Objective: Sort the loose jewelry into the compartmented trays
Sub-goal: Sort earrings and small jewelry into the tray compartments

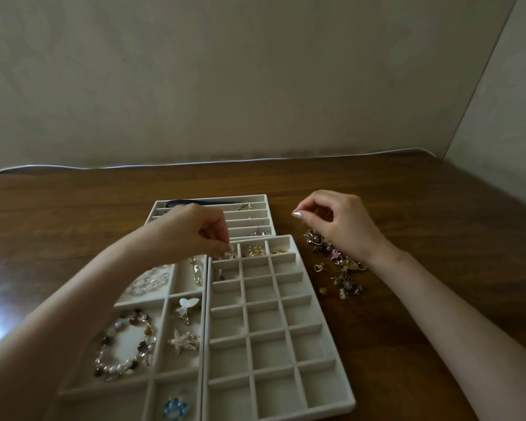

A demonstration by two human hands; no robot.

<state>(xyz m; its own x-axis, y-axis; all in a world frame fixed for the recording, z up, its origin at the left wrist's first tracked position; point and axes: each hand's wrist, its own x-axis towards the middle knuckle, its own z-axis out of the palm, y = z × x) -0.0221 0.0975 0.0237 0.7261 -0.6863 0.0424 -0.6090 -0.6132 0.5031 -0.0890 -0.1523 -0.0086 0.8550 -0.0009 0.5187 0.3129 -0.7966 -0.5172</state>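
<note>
Only the grid tray's (264,354) far row is filled; the charm pile (337,262) lies right. Left hand (201,232) and right hand (334,220) pinch narrowly; whether either holds anything, I cannot tell.

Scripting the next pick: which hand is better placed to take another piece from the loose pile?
Right. The right hand hangs just above the loose pile on the table, right of the grid tray. The left hand is over that tray's far-left compartment, fingertips pinched down.
</note>
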